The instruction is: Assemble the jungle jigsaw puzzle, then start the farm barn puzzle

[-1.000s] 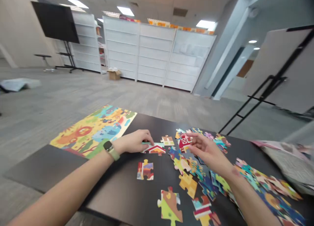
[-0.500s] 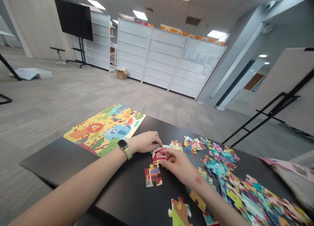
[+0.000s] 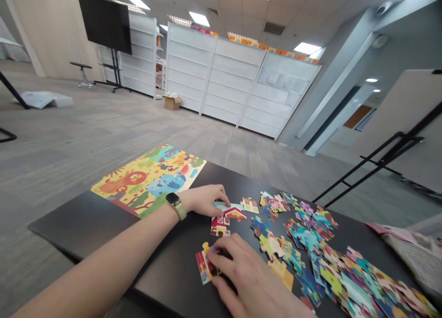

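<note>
My left hand (image 3: pixel 207 200), with a watch (image 3: pixel 173 199) on its wrist, has curled fingers at the upper edge of joined jigsaw pieces (image 3: pixel 221 223) that show a red barn. Its fingertips rest on their light-blue part. Closer to me, my right hand (image 3: pixel 241 272) pinches a separate jigsaw piece (image 3: pixel 201 265) with red, yellow and white on it, partly hidden by the fingers. That piece is tilted and lies apart from the barn pieces. A pale brown-and-cream jigsaw piece (image 3: pixel 250 205) sits just right of the barn's roof.
Many loose jigsaw pieces (image 3: pixel 348 281) spread over the right of the black table (image 3: pixel 165 281). A colourful animal picture sheet (image 3: pixel 152 175) lies at the far left. Fabric (image 3: pixel 410 249) rests at the right edge. Beyond stand shelves (image 3: pixel 228 78) and a screen (image 3: pixel 105 23).
My right hand has left the barn pieces, moved toward me and taken hold of the red-and-yellow piece, which has shifted and tilted. My left hand stays at the barn pieces.
</note>
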Motion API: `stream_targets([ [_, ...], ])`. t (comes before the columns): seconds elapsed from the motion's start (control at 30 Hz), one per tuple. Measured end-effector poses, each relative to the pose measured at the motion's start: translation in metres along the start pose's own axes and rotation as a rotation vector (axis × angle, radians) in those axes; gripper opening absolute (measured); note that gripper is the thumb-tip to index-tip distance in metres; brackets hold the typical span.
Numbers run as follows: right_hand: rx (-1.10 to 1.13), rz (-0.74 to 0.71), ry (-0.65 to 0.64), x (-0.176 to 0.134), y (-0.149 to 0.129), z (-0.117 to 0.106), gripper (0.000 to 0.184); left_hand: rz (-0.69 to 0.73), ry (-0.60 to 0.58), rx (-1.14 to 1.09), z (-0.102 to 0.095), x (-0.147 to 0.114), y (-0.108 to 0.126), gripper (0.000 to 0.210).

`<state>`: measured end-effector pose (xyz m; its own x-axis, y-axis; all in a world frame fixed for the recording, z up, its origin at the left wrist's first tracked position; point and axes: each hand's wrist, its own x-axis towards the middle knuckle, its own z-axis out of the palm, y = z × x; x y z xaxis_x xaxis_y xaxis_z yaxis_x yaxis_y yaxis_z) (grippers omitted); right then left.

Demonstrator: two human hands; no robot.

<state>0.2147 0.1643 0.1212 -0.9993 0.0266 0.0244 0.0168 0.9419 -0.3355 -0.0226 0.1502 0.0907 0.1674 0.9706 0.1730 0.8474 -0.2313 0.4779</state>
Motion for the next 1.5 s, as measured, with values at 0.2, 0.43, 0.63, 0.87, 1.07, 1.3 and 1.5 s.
stream_targets([
  [0.2, -0.118, 0.028, 0.013, -0.014, -0.006, 0.019, 0.036, -0.020, -0.022, 0.021, 0.000, -0.002, 0.007, 0.037],
  [0.43, 0.031, 0.070, 0.145, -0.025, -0.006, 0.007, 0.038, -0.011, -0.019, 0.054, 0.000, -0.001, 0.006, 0.034],
  [0.63, 0.027, 0.312, 0.303, -0.066, 0.020, -0.020, 0.034, -0.001, -0.039, 0.030, 0.001, -0.001, 0.005, 0.033],
  [0.87, 0.099, 0.360, 0.060, -0.094, 0.005, -0.002, 0.046, -0.021, -0.072, 0.045, 0.001, 0.002, -0.002, 0.037],
  [1.07, 0.149, 0.385, 0.071, -0.086, 0.007, 0.006, 0.037, -0.061, -0.085, 0.038, -0.002, 0.003, 0.001, 0.037],
  [1.3, -0.032, 0.255, 0.273, -0.083, 0.013, 0.013, 0.029, -0.050, -0.071, 0.031, -0.002, 0.000, 0.003, 0.034],
  [1.5, 0.220, 0.055, 0.515, -0.105, -0.020, 0.015, 0.017, -0.087, -0.048, 0.012, 0.002, 0.000, 0.007, 0.044],
])
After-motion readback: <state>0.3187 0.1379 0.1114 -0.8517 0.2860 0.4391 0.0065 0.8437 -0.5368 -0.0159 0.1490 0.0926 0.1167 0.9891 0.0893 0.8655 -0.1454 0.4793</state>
